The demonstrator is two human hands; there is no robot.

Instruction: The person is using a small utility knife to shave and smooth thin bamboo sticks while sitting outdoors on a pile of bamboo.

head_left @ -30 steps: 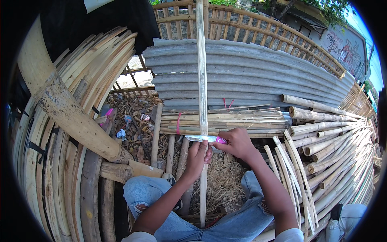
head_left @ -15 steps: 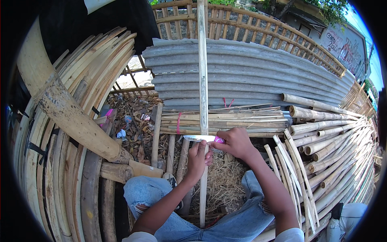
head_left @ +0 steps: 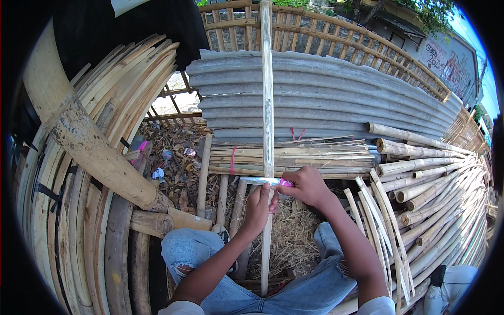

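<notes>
Viewing remotely, I see the left hand wrapped round a bamboo strip, the right hand gripping a knife, blade across the strip just beyond the left thumb.

Gleams silvery on the knife blade, turns pink on its handle; runs grey-streaked cream down the bamboo strip. Shows faded blue on the jeans, banded grey on the corrugated sheet, pink on the tie near the left end of the slat bundle.
</notes>
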